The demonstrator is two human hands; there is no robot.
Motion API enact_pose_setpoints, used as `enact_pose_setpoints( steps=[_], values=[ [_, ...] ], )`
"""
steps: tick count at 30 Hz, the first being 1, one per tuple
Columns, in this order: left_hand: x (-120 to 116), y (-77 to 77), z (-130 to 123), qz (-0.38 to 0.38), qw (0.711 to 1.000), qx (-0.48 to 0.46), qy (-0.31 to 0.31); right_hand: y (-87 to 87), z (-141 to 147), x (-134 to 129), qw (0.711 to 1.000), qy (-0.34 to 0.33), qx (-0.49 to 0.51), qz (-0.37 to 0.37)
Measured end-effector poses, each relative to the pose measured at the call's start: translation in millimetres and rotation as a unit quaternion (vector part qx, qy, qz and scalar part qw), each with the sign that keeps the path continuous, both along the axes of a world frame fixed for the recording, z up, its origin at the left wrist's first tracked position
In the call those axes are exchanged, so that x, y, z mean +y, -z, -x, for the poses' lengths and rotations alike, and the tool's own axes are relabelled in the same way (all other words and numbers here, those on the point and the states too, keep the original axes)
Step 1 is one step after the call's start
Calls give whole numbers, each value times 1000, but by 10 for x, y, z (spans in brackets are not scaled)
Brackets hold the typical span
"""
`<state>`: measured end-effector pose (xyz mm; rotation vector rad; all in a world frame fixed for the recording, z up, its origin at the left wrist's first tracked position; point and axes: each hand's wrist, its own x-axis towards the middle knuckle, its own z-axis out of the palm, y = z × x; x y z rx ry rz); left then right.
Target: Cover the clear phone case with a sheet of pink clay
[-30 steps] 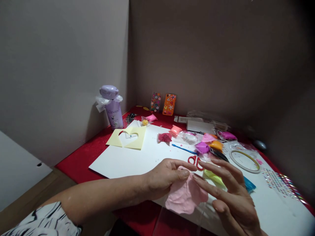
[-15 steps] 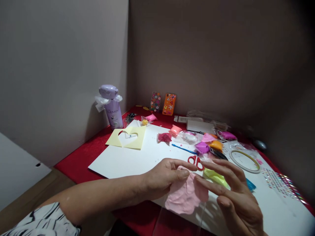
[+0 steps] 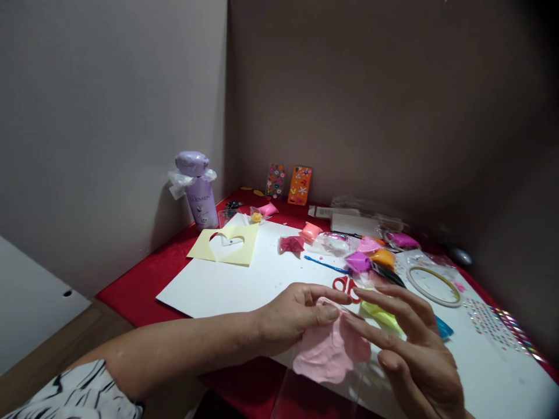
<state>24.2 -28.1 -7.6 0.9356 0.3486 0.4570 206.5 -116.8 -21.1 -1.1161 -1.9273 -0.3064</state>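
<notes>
A flattened, uneven sheet of pink modelling clay [image 3: 329, 352] is held above the near edge of the white board. My left hand [image 3: 292, 314] pinches its top edge between thumb and fingers. A clear plastic piece [image 3: 317, 397] shows faintly below the clay; how the two are joined I cannot tell. My right hand [image 3: 419, 349] has its fingers spread, the index fingertip touching the clay's upper right edge. Just beyond the fingers lie red-handled scissors [image 3: 340, 283], their blades hidden. A yellow-green clay packet [image 3: 382, 316] is partly covered by my right hand.
The white board [image 3: 209, 291] rests on a red cloth [image 3: 148, 285]. On it lie a heart-cut yellow paper [image 3: 203, 245], a blue tool [image 3: 325, 265], a tape ring [image 3: 454, 302], gem stickers [image 3: 493, 326] and several clay packets [image 3: 358, 262]. Behind stand a purple bottle [image 3: 201, 203] and an orange phone case [image 3: 300, 185].
The hands and clay have shifted very slightly. My right fingers have moved a little left, and the hold on the clay stays the same.
</notes>
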Motion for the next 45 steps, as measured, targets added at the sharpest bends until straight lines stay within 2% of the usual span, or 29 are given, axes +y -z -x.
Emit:
enact_pose_setpoints(
  steps=[9, 13, 17, 22, 30, 36, 45],
  values=[
    [-10, 7, 33, -55, 998, 25, 12, -1, -7, 2, 999, -21, 33, 7],
    [-12, 14, 22, -56, 998, 2, 26, 17, -15, 8, 999, -10, 7, 30],
    [-18, 2, 13, -45, 999, 0, 30, 34, -27, 19, 999, -20, -13, 35],
    [-34, -39, 20, -37, 999, 17, 18, 30, -27, 18, 999, -22, 17, 43],
    [25, 0, -1, 15, 1000, 23, -7, 5, -15, -2, 999, -8, 32, 21],
    [43, -55, -6, 65, 998, -10, -22, 77, -14, 25, 999, -16, -45, 19],
    [15, -99, 22, 92, 995, -18, -26, 100, 39, 45, 998, -33, -46, 17]
  ],
)
